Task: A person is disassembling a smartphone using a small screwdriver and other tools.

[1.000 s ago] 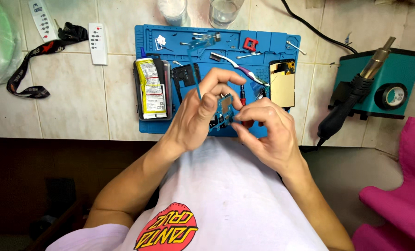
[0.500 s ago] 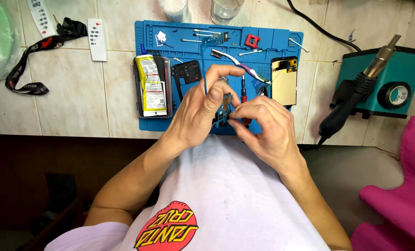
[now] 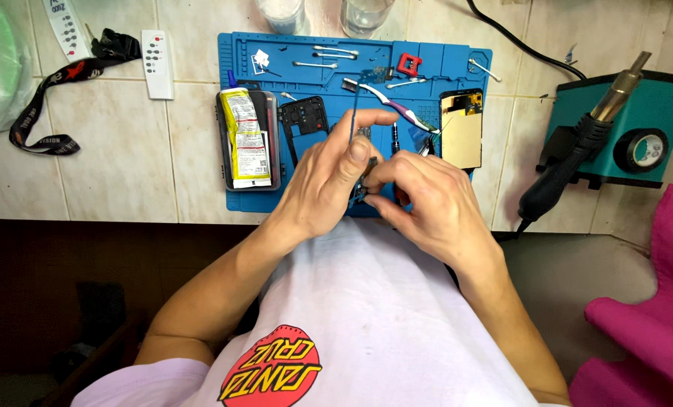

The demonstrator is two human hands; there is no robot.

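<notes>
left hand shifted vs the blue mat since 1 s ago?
Cannot tell. The left hand overlaps the blue mat's near edge beside the black phone frame, as before; the small shift in frame looks like head-camera motion.

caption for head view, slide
Both hands, left hand and right hand, pinch a small circuit board over a blue repair mat.

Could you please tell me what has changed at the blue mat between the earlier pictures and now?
Little has changed. The left hand and right hand keep pinching the same small dark part over the near edge of the blue mat; only the fingers have shifted slightly, the left forefinger straightening over it. Nothing was taken up or let go. The phone frame, gold screen and hot-air gun stayed in place.
</notes>
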